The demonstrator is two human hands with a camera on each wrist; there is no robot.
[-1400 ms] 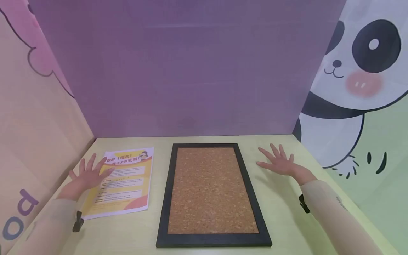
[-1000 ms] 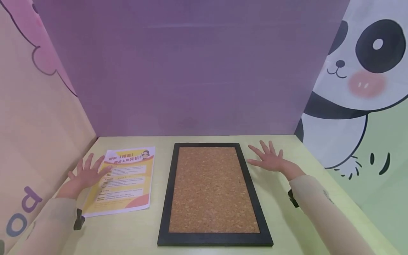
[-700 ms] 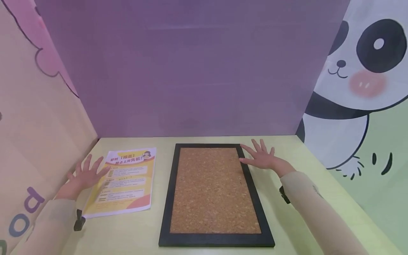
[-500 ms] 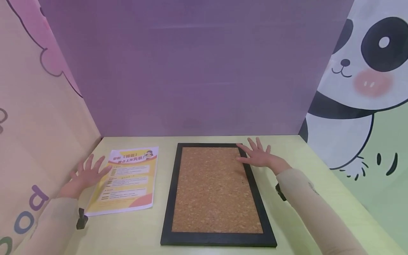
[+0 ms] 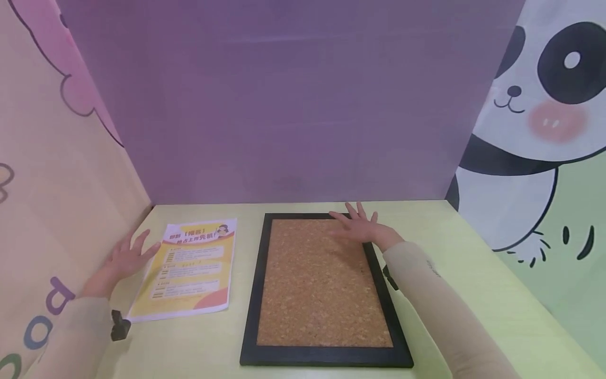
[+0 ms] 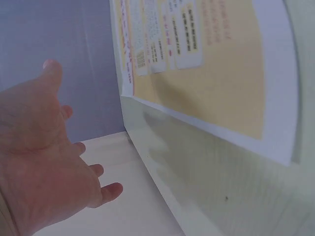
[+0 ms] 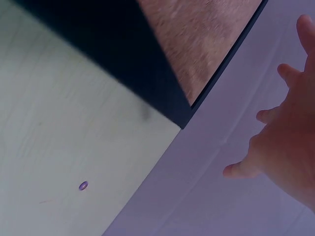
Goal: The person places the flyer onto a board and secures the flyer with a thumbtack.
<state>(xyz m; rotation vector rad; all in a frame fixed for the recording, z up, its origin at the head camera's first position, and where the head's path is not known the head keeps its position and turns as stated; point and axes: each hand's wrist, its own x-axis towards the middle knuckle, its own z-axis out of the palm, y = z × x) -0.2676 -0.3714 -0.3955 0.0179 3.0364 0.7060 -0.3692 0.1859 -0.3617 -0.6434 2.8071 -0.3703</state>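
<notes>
A cork board (image 5: pixel 322 284) in a black frame lies flat on the table, its long sides running away from me. Over its far right corner my right hand (image 5: pixel 357 229) hovers with fingers spread, holding nothing; the right wrist view shows the hand (image 7: pixel 290 128) raised above the frame's corner (image 7: pixel 167 105). To the left of the board lies a printed yellow and white flyer (image 5: pixel 189 268). Beside the flyer's left edge, my left hand (image 5: pixel 124 261) is held with its fingers apart and nothing in it. In the left wrist view the flyer (image 6: pixel 216 93) sits to the right of that hand (image 6: pixel 49 152).
The pale wooden table (image 5: pixel 450 273) ends at a purple back panel (image 5: pixel 303 116). A peach wall (image 5: pixel 61 184) borders it closely on the left. A wall with a panda picture (image 5: pixel 511 205) stands on the right. One small ring-shaped mark (image 7: pixel 83 186) shows on the tabletop.
My right hand has moved left, from beside the board to above its far right corner. The left hand has stayed nearly in place, turning slightly. The view has shifted a little; flyer and board lie unmoved.
</notes>
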